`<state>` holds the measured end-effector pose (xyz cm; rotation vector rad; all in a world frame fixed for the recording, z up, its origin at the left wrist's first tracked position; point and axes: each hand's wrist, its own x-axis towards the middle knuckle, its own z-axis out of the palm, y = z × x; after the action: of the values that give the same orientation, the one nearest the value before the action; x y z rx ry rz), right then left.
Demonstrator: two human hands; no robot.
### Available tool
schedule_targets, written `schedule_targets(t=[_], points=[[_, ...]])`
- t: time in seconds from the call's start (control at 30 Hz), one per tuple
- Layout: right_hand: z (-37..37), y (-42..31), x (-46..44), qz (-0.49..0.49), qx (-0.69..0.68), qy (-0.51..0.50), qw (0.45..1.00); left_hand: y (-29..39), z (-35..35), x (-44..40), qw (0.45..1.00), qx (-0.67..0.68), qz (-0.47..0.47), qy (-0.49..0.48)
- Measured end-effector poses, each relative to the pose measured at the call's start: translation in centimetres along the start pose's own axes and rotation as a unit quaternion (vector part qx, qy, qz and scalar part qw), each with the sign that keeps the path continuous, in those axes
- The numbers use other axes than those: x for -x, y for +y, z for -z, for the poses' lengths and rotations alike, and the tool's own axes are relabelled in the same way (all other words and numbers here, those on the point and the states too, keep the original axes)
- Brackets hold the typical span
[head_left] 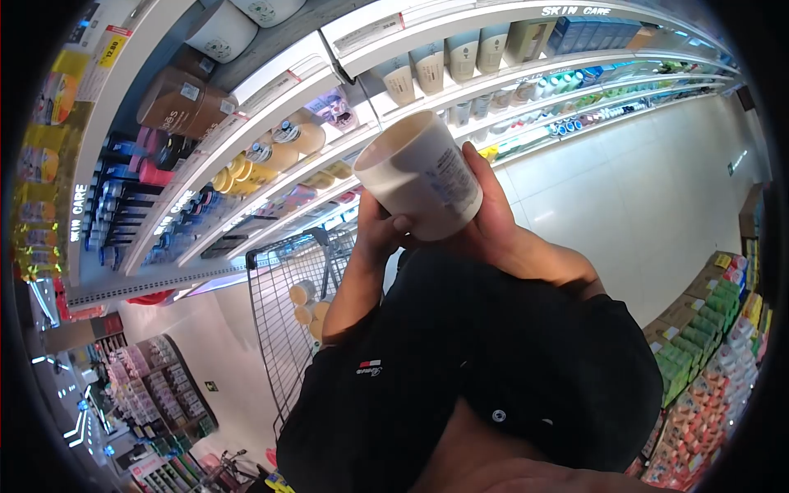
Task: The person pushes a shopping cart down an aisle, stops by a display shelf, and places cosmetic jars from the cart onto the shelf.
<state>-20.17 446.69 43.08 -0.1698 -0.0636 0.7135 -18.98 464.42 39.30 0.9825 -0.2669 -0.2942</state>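
Observation:
A white cylindrical tub (407,185) is held tilted in front of the shelves. Small dark print covers part of its side, too blurred to read. My left hand (380,228) grips its lower left, thumb against the wall. On the other side, my right hand (496,209) wraps round the base and right side, with the fingertips pointing up along it. Behind my left forearm stands a wire shopping cart (279,283), with several pale round containers (304,306) in it.
Shelves marked SKIN CARE (353,62) curve across the front, holding tubes (427,67), brown packs (174,100) and yellow-capped jars (246,171). Pale floor (608,164) stretches to the right. Stacked green packs (699,337) stand at lower right, and a display rack (168,382) at lower left.

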Motion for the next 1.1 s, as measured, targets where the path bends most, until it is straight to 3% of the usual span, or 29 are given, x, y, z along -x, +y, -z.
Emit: schedule_targets(t=[0.07,0.17,0.23,0.27,0.33,0.37,0.4,0.43,0.47,0.53,0.67,0.7,0.83,0.9,0.93,1.0,1.1], points=[[0.6,0.7,-0.7,-0.018,0.003,-0.030,0.999,0.0,0.6,0.4,1.000,0.012,-0.012,0.012],[0.9,2.2,-1.7,0.035,0.067,0.052,0.996,-0.2,1.0,0.9,0.997,-0.020,-0.051,0.053],[0.4,2.8,-2.0,0.207,0.224,0.135,0.943,-0.4,0.6,1.5,0.991,-0.066,-0.078,0.086],[0.4,3.0,-2.3,0.204,0.222,0.135,0.944,-0.3,0.0,1.9,0.988,-0.061,-0.109,0.086],[0.4,3.4,-2.9,0.337,0.376,0.135,0.853,-0.5,-0.3,3.2,0.985,-0.055,-0.139,0.087],[0.7,3.4,-3.4,0.335,0.376,0.136,0.853,-0.7,-0.2,4.0,0.989,-0.042,-0.126,0.069],[1.1,3.3,-4.0,0.441,0.530,0.095,0.718,-0.8,-0.2,4.6,0.992,-0.028,-0.114,0.051],[1.4,3.4,-4.5,0.522,0.654,0.049,0.545,-0.5,0.3,5.3,0.995,-0.062,-0.037,0.074],[1.1,3.8,-4.8,0.519,0.654,0.051,0.547,-0.3,0.3,5.4,0.995,-0.062,-0.035,0.077],[0.3,4.8,-5.9,0.608,0.656,0.023,0.446,0.2,0.3,5.5,0.996,-0.033,-0.033,0.076],[0.7,8.3,-8.0,0.704,0.569,0.078,0.417,1.1,0.0,5.7,0.997,0.025,-0.029,0.074],[0.9,8.0,-7.5,0.690,0.609,0.070,0.385,1.4,-0.1,5.8,0.996,0.040,-0.030,0.074],[1.4,8.0,-5.9,0.635,0.680,0.034,0.364,2.5,-0.2,5.7,0.993,0.096,-0.037,0.066],[1.4,8.2,-4.8,0.564,0.614,-0.073,0.547,2.8,0.0,5.6,0.990,0.124,-0.040,0.060],[1.4,8.3,-4.4,0.565,0.614,-0.071,0.547,3.0,0.1,5.7,0.988,0.138,-0.040,0.057],[1.2,8.5,-3.8,0.488,0.617,-0.049,0.616,2.9,0.6,5.5,0.988,0.140,-0.048,0.031],[0.1,8.1,-3.9,0.487,0.639,-0.045,0.594,2.3,1.3,4.8,0.984,0.153,-0.081,-0.043]])
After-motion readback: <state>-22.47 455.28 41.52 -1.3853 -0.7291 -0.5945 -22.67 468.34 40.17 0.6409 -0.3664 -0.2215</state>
